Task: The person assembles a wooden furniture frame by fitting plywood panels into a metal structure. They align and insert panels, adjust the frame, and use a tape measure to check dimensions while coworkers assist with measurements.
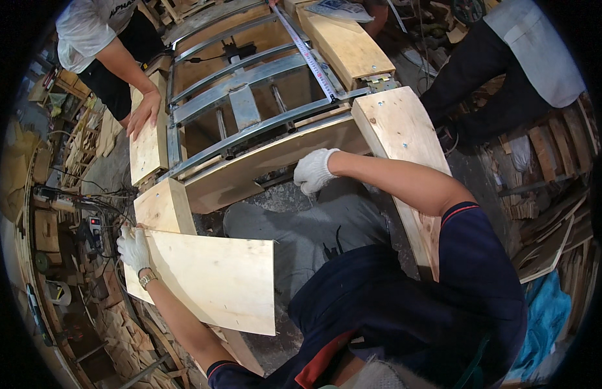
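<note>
Left hand (133,249), in a white glove at 9 o'clock, is closed on the upper left corner of a flat plywood panel (213,279) lying across the person's lap at 7 o'clock. Right hand (312,170), also gloved, sits at centre with fingers curled against the lower edge of the wooden front rail (268,162) of a furniture frame; whether it grips cannot be told. A co-worker's bare hand (144,113) rests flat on a side board (148,139) at 10 o'clock, and a tape measure (307,55) runs over the metal mechanism (239,84) at 12 o'clock.

the concrete floor (284,198) carries a wooden frame (268,155) with metal rails toward 12 o'clock; wood offcuts (129,324) lie heaped at 8 o'clock, more scrap boards (554,240) at 3 o'clock, a blue sheet (541,318) at 4 o'clock.
</note>
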The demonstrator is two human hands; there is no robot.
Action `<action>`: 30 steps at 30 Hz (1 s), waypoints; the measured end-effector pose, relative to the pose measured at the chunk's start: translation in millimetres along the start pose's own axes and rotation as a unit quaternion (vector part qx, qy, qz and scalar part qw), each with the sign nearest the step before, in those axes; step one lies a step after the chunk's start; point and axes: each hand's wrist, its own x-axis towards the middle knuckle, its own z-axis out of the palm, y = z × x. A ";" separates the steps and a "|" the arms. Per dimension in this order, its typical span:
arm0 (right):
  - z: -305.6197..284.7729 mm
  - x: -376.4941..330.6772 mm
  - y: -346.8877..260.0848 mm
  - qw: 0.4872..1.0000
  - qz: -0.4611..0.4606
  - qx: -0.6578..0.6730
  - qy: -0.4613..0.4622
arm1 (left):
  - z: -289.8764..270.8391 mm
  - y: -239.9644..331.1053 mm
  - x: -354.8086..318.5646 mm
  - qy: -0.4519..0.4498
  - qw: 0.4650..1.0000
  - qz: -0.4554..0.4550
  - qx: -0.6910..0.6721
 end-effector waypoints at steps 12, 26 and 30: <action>-5.4 -2.8 -5.6 1.000 -0.001 -0.006 -0.009 | 4.9 -6.1 0.9 0.014 1.000 0.010 0.008; -2.5 -1.1 -3.2 1.000 -0.003 -0.005 -0.006 | -1.1 0.2 -2.8 0.021 1.000 0.010 0.012; -0.7 1.7 -1.3 1.000 -0.011 -0.013 -0.008 | -2.1 1.4 -3.9 0.025 1.000 0.011 0.009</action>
